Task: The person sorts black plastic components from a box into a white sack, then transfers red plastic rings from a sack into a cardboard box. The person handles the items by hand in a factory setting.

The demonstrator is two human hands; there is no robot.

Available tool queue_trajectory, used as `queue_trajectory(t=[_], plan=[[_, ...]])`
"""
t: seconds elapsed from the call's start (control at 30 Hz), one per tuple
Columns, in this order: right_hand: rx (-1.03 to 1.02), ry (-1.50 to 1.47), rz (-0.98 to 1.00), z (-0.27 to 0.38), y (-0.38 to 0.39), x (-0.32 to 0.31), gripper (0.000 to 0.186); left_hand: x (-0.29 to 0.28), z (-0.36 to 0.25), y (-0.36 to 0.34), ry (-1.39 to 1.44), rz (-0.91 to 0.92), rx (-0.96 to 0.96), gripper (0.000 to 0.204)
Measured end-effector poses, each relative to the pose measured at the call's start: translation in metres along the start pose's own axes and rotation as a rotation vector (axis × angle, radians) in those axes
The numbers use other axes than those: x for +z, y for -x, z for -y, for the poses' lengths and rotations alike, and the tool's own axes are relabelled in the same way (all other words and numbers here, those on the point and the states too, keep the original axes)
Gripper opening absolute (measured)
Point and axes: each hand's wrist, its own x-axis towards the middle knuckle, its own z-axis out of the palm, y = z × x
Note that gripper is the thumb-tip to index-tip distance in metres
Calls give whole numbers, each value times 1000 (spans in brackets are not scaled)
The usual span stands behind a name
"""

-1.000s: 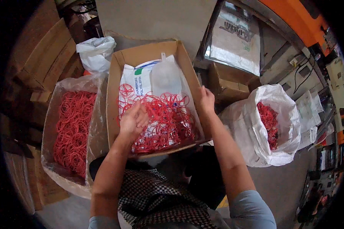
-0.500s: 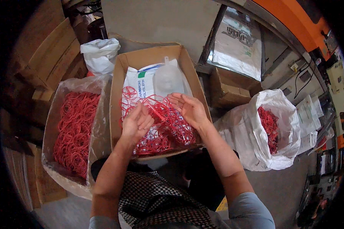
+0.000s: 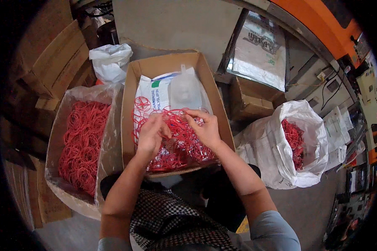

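Observation:
In front of me is a cardboard box (image 3: pixel 132 67) with a tangle of thin red plastic rings and strands (image 3: pixel 180 146) in its near half. Above this tangle, my left hand (image 3: pixel 151 131) has its fingers curled in on a red plastic strand. My right hand (image 3: pixel 206 129) pinches a red strand between thumb and fingertips, a short way to the right. Between the hands the red pieces blur together, so single ones are hard to tell apart. Beyond them lie a white printed sack (image 3: pixel 159 93) and a translucent plastic scoop (image 3: pixel 184 90).
At left stands a plastic-lined box (image 3: pixel 113 98) heaped with red rings (image 3: pixel 81 142). A white woven sack (image 3: pixel 264 146) at right holds red scraps (image 3: pixel 293 140). Behind are a small white bag (image 3: pixel 111 62) and an opened carton (image 3: pixel 255 102). An orange machine part (image 3: pixel 310 21) borders the upper right.
My right hand has gone from spread fingers to a pinch on a red strand, moving slightly down. My left hand stays close to where it was, fingers still curled.

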Motion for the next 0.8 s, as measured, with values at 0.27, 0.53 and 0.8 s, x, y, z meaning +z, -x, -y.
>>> queue_trajectory(t=[0.27, 0.53, 0.8], plan=[[-252, 276, 11, 20, 2, -4, 19, 4, -3, 1, -419, -56, 141, 14], [-18, 53, 24, 11, 2, -1, 17, -5, -1, 1, -326, 49, -34, 34], [82, 61, 86, 4, 3, 0, 16, 3, -6, 5, -308, 46, -81, 34]])
